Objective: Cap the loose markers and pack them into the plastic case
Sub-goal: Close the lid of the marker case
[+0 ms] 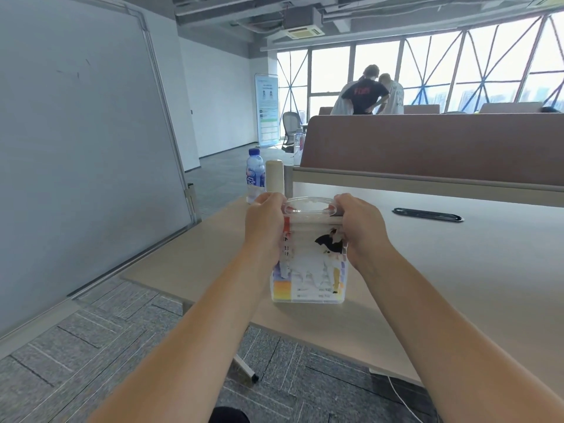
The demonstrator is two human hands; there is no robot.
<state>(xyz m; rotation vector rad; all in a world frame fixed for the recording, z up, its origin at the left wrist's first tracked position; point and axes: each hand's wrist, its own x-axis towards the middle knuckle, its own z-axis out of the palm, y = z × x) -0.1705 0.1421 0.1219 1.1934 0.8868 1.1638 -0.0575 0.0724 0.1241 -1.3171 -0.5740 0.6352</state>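
Clear plastic, with a printed sheet showing through its front, makes up the case [309,270], held upright over the near part of the pale table [473,270]. Both hands grip its top corners, either side of the oval handle. The left hand [264,222] curls its fingers round the left corner, and the right hand [361,228] curls round the right one. Whether markers lie inside I cannot tell. Behind the case stand a water bottle [254,175] with a blue cap and, just beside it, a cream cylinder [274,177]. A black oval slot [427,214] sits in the tabletop off to the right.
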